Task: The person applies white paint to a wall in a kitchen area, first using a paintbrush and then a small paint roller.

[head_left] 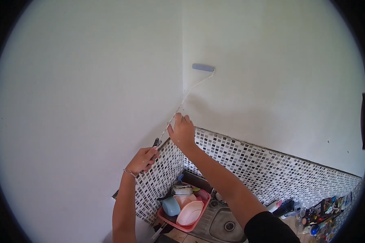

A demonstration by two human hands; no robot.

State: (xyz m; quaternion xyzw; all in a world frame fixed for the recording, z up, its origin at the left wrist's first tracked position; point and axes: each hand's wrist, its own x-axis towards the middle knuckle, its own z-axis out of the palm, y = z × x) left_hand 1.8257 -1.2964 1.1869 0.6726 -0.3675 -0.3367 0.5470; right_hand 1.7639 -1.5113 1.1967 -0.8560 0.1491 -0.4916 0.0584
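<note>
Grey-blue sleeve (203,67) of a paint roller (186,97) is up high above the sink (218,222), at the right-hand wall (271,85), just beside the corner; can't tell if it's pressed on the wall. Bent rod (194,85), paint-splashed, slants from there down & left, ending in a dark handle (156,142) above & left of the sink.

L hand (144,159), above & left of sink: fingers curled round the handle, closed on it, so most of the handle's hidden. Bracelet (130,172) on that wrist. R hand (183,131), higher above the sink & a bit left: thumb + forefinger close in on the rod partway up, other fingers bent & looser. Black sleeve cuff (267,227) on the R arm, just right of sink in view.

Tiled band w/ black, grey & white squares (251,158) runs along both walls behind & above the sink; plain pale wall (85,105) up & left of it.

Just left of sink: pink tub (177,226) w/ dishes, incl. lt-blue mug (171,207), pale pink bowl (190,213) tilted on its side, & a pot (182,190) toward the back. Well right of sink, along the tiles: bottles (287,208), then a jumble of small items (326,212), too small to tell apart.
</note>
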